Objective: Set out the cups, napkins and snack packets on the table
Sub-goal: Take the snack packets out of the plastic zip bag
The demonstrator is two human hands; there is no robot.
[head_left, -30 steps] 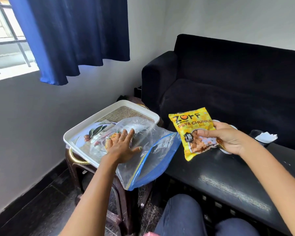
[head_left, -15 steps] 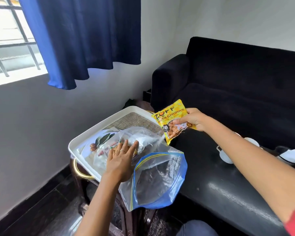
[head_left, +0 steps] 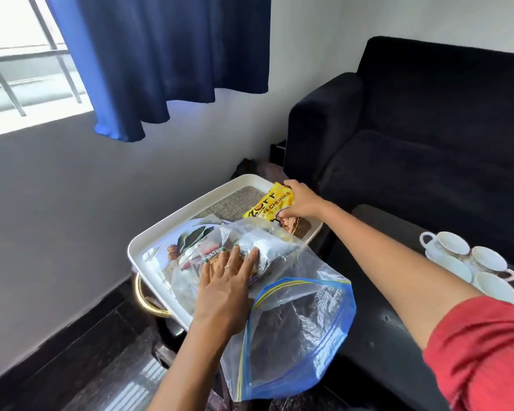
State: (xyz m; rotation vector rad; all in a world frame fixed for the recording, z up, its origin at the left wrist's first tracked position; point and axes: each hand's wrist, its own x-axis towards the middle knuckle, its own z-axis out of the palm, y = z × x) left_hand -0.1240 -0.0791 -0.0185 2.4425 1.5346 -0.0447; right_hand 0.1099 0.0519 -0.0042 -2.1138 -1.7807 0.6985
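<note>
Under the blue curtain [head_left: 161, 63] we press our flat left hand [head_left: 224, 280] on the zip-lock bag [head_left: 282, 315] of packets over the white tray [head_left: 161, 232], our right hand [head_left: 301, 203] grips the yellow soya chunks packet [head_left: 269, 207] on the tray, and white cups [head_left: 469, 262] sit on the black table [head_left: 377, 330].

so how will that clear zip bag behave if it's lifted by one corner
Probably floppy: the zip bag is thin crinkled film, sagging off the tray edge. Likely lopsided, since the packets inside sit bunched under the left hand. Its mouth looks open, so they may slide out.
</note>
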